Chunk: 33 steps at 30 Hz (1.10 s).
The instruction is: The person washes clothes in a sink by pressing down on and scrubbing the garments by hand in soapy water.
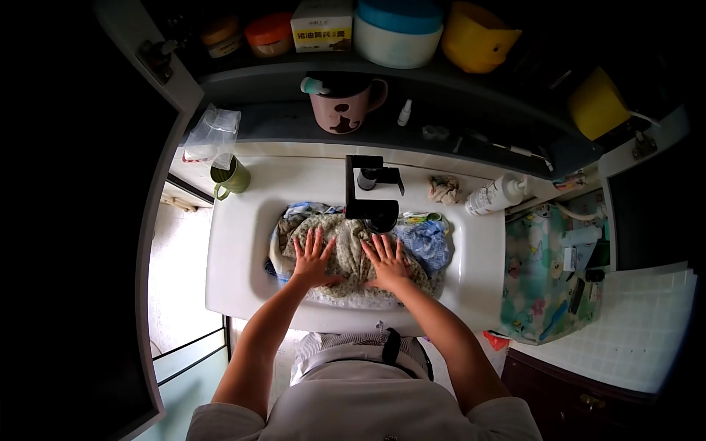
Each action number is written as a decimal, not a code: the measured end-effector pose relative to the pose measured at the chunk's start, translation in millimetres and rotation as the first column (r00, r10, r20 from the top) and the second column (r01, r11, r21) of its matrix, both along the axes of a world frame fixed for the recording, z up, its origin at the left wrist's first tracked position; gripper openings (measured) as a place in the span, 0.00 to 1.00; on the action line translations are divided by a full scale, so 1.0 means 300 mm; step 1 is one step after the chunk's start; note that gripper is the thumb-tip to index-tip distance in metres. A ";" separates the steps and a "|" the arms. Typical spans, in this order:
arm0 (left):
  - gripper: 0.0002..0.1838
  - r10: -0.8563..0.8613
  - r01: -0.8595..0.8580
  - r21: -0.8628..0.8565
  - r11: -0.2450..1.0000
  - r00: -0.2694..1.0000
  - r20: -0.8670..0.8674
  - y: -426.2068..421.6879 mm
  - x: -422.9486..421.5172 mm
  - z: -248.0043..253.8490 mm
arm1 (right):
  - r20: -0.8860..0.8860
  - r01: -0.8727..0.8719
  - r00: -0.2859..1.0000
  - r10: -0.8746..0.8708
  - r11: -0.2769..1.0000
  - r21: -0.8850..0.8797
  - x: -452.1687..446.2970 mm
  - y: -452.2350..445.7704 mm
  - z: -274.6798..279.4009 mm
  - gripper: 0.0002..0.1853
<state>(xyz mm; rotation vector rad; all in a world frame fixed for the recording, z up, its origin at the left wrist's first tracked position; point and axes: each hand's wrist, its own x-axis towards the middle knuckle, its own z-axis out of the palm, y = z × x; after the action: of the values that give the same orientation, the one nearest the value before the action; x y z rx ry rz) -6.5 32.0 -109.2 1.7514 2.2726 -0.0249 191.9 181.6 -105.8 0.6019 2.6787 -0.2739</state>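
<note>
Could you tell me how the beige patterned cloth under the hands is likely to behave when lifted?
The beige patterned cloth looks floppy, given its soft folds. It is probably heavy for its size, since suds around it in the white basin suggest soaking, and likely slippery too.

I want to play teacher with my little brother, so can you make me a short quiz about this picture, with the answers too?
1. True or false: the left hand and the right hand are curled into fists on the patterned cloth.

2. What stands at the back left corner of the sink?
A) a pink mug
B) a green cup
C) a yellow tub

3. Fill in the missing word: the big white tub above the sink has a ____ lid.

Key:
1. False; the fingers are spread out.
2. B
3. blue
</note>
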 end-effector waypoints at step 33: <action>0.65 0.317 -0.135 -0.442 0.887 0.873 0.370 -0.003 0.063 0.019 | 0.082 -0.036 0.996 0.036 0.999 -0.002 0.124 -0.013 -0.007 0.42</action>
<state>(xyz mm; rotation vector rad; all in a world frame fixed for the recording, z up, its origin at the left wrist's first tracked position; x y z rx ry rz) 12.4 31.0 -103.5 1.1293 1.9545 -0.0488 229.1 177.6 -107.8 0.5514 2.6078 -0.2351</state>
